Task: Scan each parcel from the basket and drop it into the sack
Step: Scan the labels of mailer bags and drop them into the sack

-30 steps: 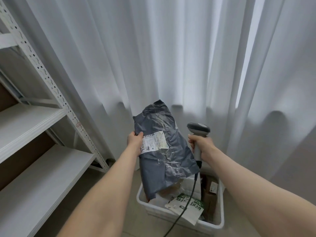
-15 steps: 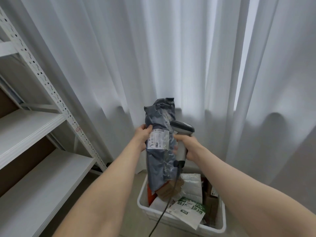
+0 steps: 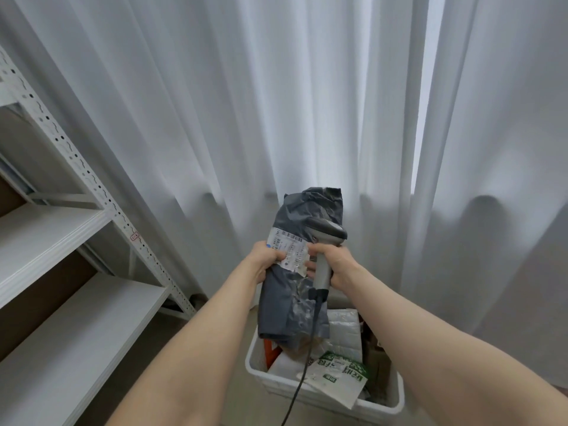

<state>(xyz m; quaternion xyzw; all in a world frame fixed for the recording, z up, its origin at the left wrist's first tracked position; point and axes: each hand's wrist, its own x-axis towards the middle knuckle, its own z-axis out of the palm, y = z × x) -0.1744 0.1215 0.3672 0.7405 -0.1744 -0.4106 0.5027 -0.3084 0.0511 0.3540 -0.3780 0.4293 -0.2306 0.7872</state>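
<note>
While the white basket point(image 3: 270, 381) sits low before you, your left hand point(image 3: 265, 260) grips the grey parcel point(image 3: 307, 215) by its left edge, long axis upright over the basket's far-left corner. Your right hand point(image 3: 338, 262) grips the scanner point(image 3: 330, 233) against the parcel's right edge. The label point(image 3: 289, 252) lies between your hands. Sack not in view.
</note>
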